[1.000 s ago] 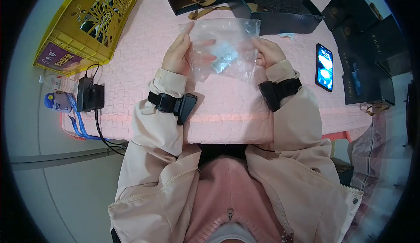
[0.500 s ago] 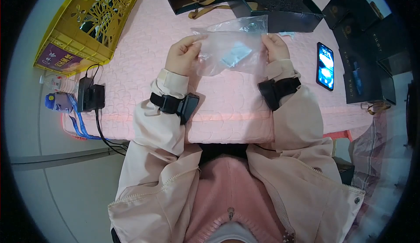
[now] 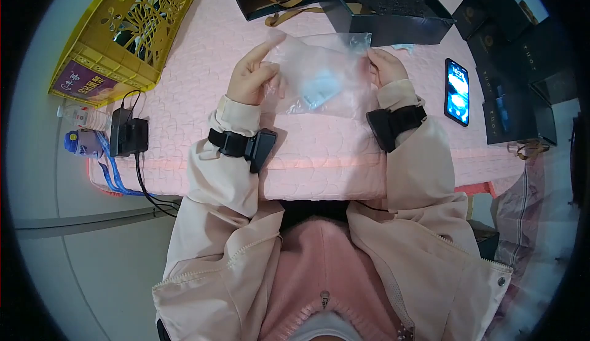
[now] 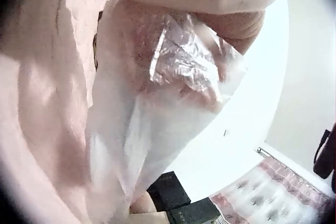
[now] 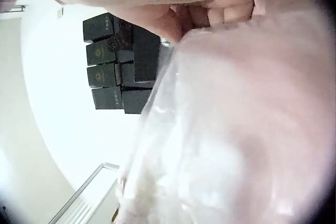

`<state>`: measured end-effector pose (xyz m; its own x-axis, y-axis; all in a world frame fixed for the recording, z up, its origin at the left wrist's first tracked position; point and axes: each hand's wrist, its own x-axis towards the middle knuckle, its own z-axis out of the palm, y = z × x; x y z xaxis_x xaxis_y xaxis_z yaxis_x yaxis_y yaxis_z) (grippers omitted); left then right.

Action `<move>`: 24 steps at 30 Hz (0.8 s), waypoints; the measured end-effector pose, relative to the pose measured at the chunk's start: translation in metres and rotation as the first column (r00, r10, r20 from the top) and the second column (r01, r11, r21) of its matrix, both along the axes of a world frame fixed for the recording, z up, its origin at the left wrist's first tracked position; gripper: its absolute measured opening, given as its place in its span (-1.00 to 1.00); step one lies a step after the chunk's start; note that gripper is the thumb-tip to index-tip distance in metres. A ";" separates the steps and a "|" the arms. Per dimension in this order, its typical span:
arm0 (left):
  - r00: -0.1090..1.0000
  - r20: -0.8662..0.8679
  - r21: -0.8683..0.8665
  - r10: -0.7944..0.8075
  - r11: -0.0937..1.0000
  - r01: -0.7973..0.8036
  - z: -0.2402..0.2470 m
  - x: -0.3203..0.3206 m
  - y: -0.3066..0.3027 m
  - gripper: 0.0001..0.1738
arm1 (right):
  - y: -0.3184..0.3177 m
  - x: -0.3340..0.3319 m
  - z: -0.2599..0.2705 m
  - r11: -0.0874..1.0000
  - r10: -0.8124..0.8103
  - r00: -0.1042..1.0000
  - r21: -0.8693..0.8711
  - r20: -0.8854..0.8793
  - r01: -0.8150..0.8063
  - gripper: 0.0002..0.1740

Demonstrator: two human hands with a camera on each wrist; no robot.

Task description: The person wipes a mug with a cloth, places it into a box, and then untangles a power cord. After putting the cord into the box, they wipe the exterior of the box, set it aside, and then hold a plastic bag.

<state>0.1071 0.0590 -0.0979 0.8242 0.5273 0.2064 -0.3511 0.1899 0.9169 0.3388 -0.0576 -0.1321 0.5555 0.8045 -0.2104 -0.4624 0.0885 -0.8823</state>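
Observation:
A clear plastic bag [image 3: 307, 55] is stretched between both hands above the pink quilted cover, with a pale blue-white packet [image 3: 321, 89] showing in its lower middle. At the bag's left edge the left hand [image 3: 251, 75] pinches the film between thumb and fingers. The right hand [image 3: 388, 67] grips the opposite edge near its upper corner. Seen from the left wrist, crinkled shiny film [image 4: 186, 61] lies across the left fingers. In the right wrist view the bag [image 5: 210, 129] fills the lower right, below the curled right fingers [image 5: 231, 13].
Dark open boxes [image 3: 393, 31] stand at the back, one with a brown ribbon [image 3: 295, 15]. A lit phone [image 3: 456, 92] lies right of the hands, beside stacked dark boxes [image 3: 513, 107]. At left are a yellow crate [image 3: 123, 40], bottles [image 3: 83, 142] and a black adapter [image 3: 129, 135] with cables.
The bag has tilted and sagged slightly, its packet shifting a little left and lower since half a second ago. The left fingers have extended upward along the edge; both hands keep hold.

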 end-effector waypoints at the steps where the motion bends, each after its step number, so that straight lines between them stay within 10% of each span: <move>1: 1.000 -0.001 0.001 -0.002 1.000 0.002 0.001 0.000 -0.001 -0.47 | -0.001 0.002 -0.003 1.000 -0.002 1.000 0.001 -0.001 0.002 -0.80; 13: 0.989 -0.096 0.045 0.115 0.993 -0.111 -0.003 -0.005 0.017 -0.52 | 0.003 0.010 -0.018 0.988 -0.149 0.971 -0.007 0.189 0.153 -0.84; 16: 0.916 -0.378 -0.267 0.134 0.932 -0.246 0.011 -0.005 0.017 -0.62 | -0.001 0.002 -0.005 0.981 -0.059 0.931 -0.152 0.360 0.121 -0.85; 20: 0.940 -0.297 -0.469 0.170 0.831 -0.299 0.020 0.003 -0.002 -0.72 | -0.007 -0.006 0.008 0.976 0.160 0.931 -0.196 0.328 -0.099 -0.88; 24: 0.919 -0.346 -0.157 0.190 0.954 -0.257 0.008 -0.001 0.004 -0.74 | -0.009 0.009 -0.001 0.943 0.311 0.920 -0.196 0.238 -0.268 -0.88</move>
<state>0.1061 0.0633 -0.0903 0.6837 0.7079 -0.1773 -0.0962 0.3282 0.9397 0.3477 -0.0665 -0.1334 0.3559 0.9069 -0.2256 -0.1973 -0.1630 -0.9667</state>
